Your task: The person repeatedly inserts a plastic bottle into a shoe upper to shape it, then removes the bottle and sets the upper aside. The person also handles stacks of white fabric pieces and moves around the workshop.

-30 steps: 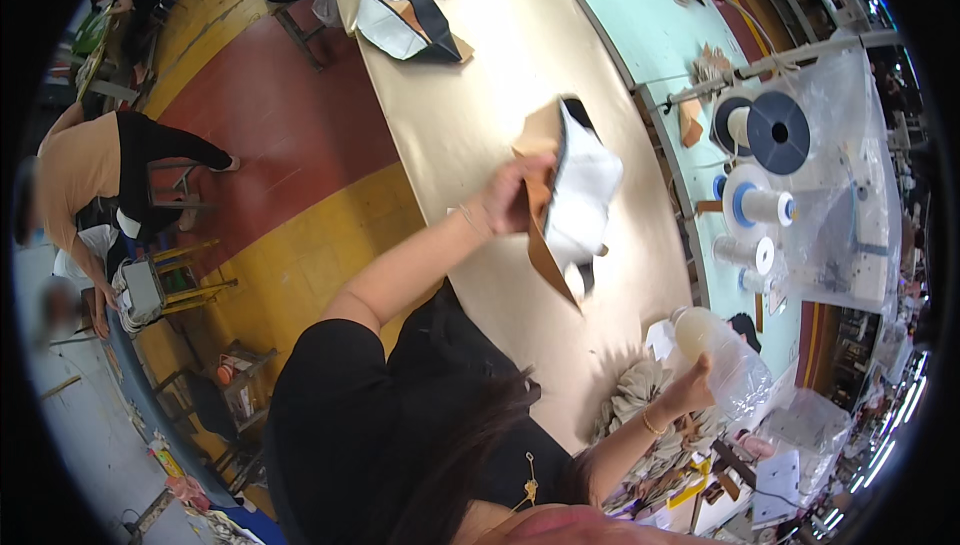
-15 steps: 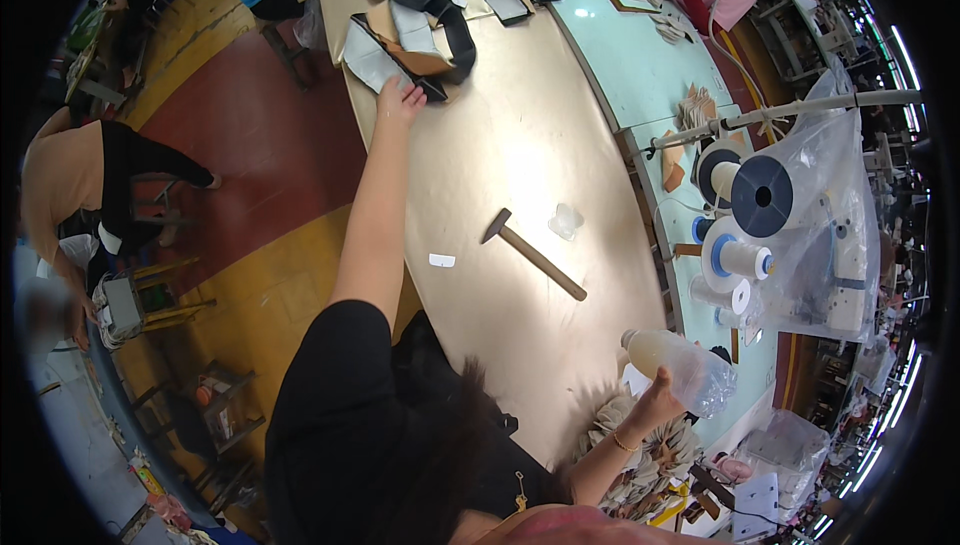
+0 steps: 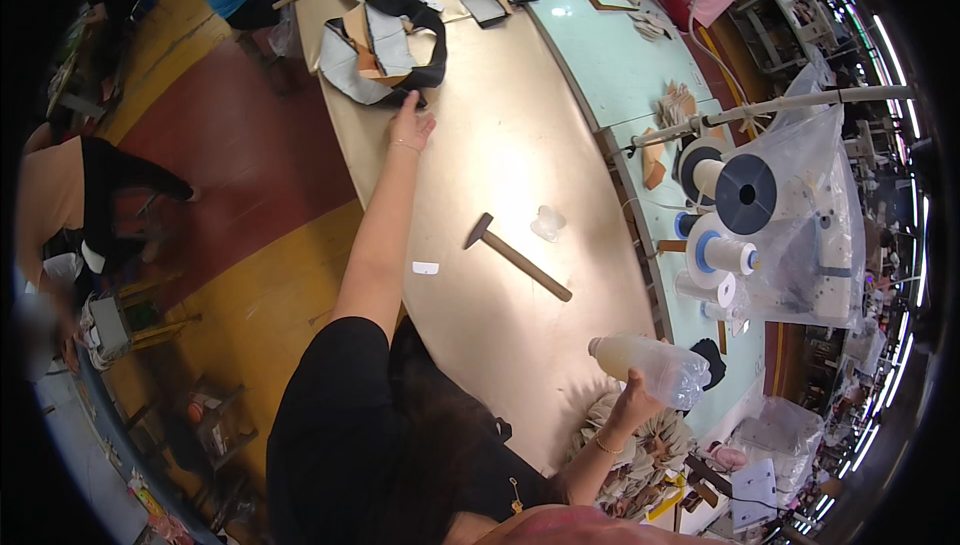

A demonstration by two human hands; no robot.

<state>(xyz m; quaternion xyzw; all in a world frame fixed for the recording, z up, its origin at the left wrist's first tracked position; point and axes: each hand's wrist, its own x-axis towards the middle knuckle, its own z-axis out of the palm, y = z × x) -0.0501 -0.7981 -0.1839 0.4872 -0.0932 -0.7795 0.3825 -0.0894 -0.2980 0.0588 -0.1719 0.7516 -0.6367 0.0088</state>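
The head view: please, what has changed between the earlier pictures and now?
The left hand moved forward and to the left, carrying a folded grey-and-brown piece; the piece now lies on the table and appears let go, though fingertip contact is unclear. The right hand still holds the bottle; the hammer lies as half a second ago.

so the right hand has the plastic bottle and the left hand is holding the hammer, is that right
Not the left hand: the head view shows it at the edge of the grey and black pieces, while the hammer lies on the table. The right hand has the plastic bottle.
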